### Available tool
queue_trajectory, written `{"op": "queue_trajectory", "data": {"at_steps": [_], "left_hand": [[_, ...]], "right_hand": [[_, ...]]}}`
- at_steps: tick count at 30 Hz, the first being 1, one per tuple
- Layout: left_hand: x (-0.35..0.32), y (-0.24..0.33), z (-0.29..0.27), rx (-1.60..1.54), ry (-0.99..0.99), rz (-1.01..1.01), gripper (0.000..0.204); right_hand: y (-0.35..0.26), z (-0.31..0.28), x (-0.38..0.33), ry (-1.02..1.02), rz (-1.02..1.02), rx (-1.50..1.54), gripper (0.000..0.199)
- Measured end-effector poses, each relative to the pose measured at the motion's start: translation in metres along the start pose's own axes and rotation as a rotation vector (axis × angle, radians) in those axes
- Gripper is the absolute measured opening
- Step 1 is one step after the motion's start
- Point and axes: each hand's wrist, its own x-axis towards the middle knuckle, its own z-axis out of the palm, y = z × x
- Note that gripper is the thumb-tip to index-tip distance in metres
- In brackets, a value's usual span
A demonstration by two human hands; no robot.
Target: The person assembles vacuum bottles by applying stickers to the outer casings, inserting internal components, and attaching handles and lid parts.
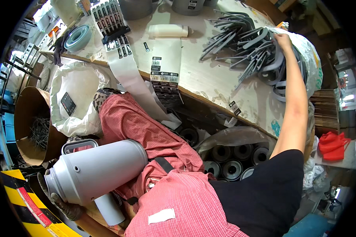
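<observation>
In the head view, holds the grey flask (103, 170) by its lower-left end with the left hand (63, 206), curving spread fingers, partly hidden behind it. Rests it slantwise over the apron (186, 197). Reaches with the right hand (282, 40) well apart from the flask, touching the grey handles (249, 47) heaped on the table (199, 69); with fingertips hidden, cannot tell whether gripping one. Partly covers the dark tubes (230, 170) with the black sleeve (261, 191).

Black labels (165, 87) line a white paper strip (166, 51), print illegible.
</observation>
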Motion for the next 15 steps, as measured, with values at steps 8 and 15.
{"op": "queue_trajectory", "data": {"at_steps": [8, 15], "left_hand": [[0.008, -0.024, -0.016, -0.129, 0.128, 0.058, 0.063], [-0.012, 0.006, -0.001, -0.182, 0.127, -0.037, 0.076]], "right_hand": [[0.016, -0.033, -0.047, 0.657, 0.260, 0.960, 0.026], [-0.092, -0.012, -0.139, 0.160, -0.455, 0.555, 0.025]]}}
